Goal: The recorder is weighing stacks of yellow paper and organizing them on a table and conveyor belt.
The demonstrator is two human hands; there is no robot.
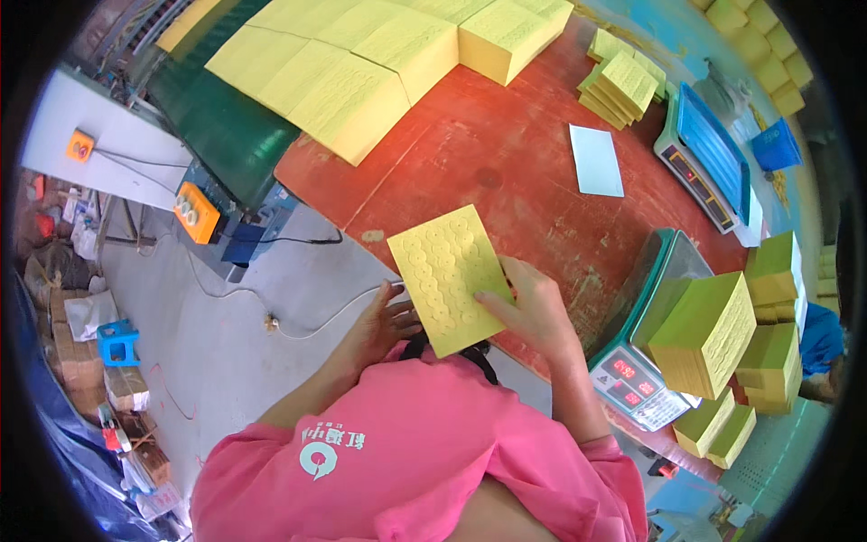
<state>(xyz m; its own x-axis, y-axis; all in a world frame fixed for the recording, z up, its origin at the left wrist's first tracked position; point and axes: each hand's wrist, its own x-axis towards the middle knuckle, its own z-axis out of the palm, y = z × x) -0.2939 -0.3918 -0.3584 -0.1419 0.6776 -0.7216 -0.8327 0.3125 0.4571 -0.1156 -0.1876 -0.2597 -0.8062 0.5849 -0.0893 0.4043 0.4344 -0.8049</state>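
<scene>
Big yellow paper stacks (361,68) sit along the red table's (506,172) far edge, a white sheet (596,160) mid-table, and a digital scale (643,361) loaded with yellow sheets at the right edge.

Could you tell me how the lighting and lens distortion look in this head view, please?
In the head view, daylight is bright and even; the red wooden table shows a pale glare patch; fisheye bending curves its edges, with black corners; the embossed yellow paper sheet stays sharp.

Your embossed sheet (449,276) sits mid-frame over the desk (506,172) edge; paper stacks (361,63) lie upper left, a loaded scale (646,361) lower right.
</scene>
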